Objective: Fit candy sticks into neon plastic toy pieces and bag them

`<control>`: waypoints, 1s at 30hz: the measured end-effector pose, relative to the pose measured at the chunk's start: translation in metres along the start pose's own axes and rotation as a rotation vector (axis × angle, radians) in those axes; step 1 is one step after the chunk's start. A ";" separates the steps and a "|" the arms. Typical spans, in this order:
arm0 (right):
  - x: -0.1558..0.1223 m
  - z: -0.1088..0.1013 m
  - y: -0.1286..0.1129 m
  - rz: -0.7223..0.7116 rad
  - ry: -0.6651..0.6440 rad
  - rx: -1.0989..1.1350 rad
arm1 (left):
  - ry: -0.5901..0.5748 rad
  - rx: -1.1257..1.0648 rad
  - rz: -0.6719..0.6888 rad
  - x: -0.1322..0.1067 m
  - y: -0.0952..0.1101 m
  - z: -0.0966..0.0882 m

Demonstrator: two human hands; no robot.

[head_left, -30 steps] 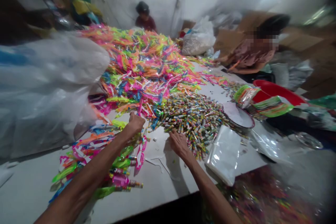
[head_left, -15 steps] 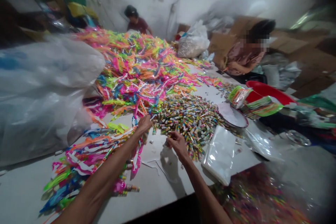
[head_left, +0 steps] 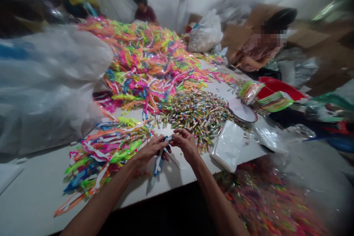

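Pinches a blue plastic piece (head_left: pixel 157 164), probably light, slick and bendy, in left hand (head_left: pixel 152 148), with right hand (head_left: pixel 188 144) apparently gripping its firmer-looking upper end, best for holding.

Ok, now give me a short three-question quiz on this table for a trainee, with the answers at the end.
1. Apart from white, what colour is the piece hanging below the left grip? A: orange. B: blue. C: pink.
2. Which covers more of the table: the bright pile or the tube pile?
3. True or false: in this view, the red tub is to the right of the tube pile.

Key:
1. B
2. The bright pile
3. True
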State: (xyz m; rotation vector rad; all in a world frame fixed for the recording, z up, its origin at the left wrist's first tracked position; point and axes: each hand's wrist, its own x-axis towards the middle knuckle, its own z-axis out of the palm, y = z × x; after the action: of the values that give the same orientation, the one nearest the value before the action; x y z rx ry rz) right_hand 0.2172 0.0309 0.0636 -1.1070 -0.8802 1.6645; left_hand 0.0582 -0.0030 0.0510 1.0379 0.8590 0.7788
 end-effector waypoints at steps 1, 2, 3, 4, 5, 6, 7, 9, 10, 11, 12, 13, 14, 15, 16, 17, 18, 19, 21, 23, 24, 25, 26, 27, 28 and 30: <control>-0.004 0.002 0.002 0.003 -0.012 -0.012 | 0.011 0.003 0.007 -0.001 -0.001 0.001; -0.007 0.003 0.004 0.004 -0.014 -0.014 | 0.022 0.014 0.013 -0.002 -0.001 0.001; -0.009 0.003 0.004 0.003 -0.006 -0.010 | 0.028 0.038 0.019 -0.003 -0.002 0.001; -0.010 0.004 0.004 -0.001 0.005 -0.005 | 0.030 0.071 0.021 -0.004 -0.002 0.000; -0.012 0.004 0.004 -0.008 0.017 -0.001 | 0.026 0.103 0.019 -0.006 -0.001 -0.001; -0.012 0.004 0.002 -0.016 0.026 0.002 | 0.016 0.132 0.010 -0.008 0.000 -0.002; -0.013 0.004 0.001 -0.023 0.025 0.003 | 0.006 0.150 -0.003 -0.011 0.003 -0.003; -0.013 0.005 -0.002 -0.030 -0.006 -0.003 | -0.004 0.168 -0.023 -0.018 0.009 -0.002; -0.013 0.005 -0.003 -0.030 -0.031 -0.011 | -0.006 0.173 -0.026 -0.021 0.013 -0.002; -0.014 0.006 -0.004 -0.028 -0.057 -0.020 | -0.002 0.179 -0.024 -0.023 0.017 0.000; -0.014 0.006 -0.004 -0.025 -0.083 -0.030 | 0.005 0.188 -0.020 -0.025 0.021 0.001; -0.015 0.006 -0.005 -0.022 -0.105 -0.042 | 0.013 0.201 -0.014 -0.027 0.024 0.002; -0.015 0.006 -0.005 -0.019 -0.120 -0.054 | 0.018 0.217 -0.009 -0.028 0.026 0.002; -0.016 0.006 -0.005 -0.017 -0.132 -0.067 | 0.018 0.231 -0.007 -0.029 0.027 0.003; -0.016 0.006 -0.005 -0.016 -0.141 -0.077 | 0.014 0.242 -0.005 -0.029 0.028 0.002; -0.017 0.006 -0.004 -0.012 -0.151 -0.086 | 0.006 0.248 -0.004 -0.029 0.029 0.002; -0.017 0.005 -0.004 -0.006 -0.160 -0.094 | -0.006 0.250 -0.004 -0.029 0.029 0.001; -0.017 0.005 -0.004 -0.002 -0.163 -0.103 | -0.017 0.253 -0.006 -0.029 0.029 0.000; -0.017 0.004 -0.002 0.012 -0.154 -0.122 | -0.031 0.267 -0.015 -0.029 0.030 -0.001; -0.016 0.005 -0.001 0.024 -0.126 -0.131 | -0.043 0.283 -0.015 -0.030 0.030 -0.003; -0.015 0.005 -0.001 0.026 -0.112 -0.132 | -0.050 0.283 -0.008 -0.030 0.030 -0.003; -0.014 0.005 0.000 0.028 -0.103 -0.133 | -0.056 0.279 -0.002 -0.030 0.030 -0.004; -0.014 0.006 0.000 0.028 -0.098 -0.137 | -0.060 0.272 0.005 -0.030 0.029 -0.004; -0.013 0.006 0.000 0.027 -0.096 -0.144 | -0.061 0.262 0.006 -0.029 0.029 -0.004; -0.013 0.006 0.001 0.027 -0.098 -0.153 | -0.059 0.253 0.001 -0.029 0.028 -0.004; -0.012 0.006 0.002 0.031 -0.102 -0.164 | -0.059 0.249 -0.017 -0.029 0.028 -0.004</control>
State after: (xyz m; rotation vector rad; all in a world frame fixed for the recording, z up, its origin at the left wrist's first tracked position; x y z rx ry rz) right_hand 0.2131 0.0182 0.0676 -1.1594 -1.0857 1.7104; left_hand 0.0376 -0.0172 0.0830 1.2656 0.9287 0.6334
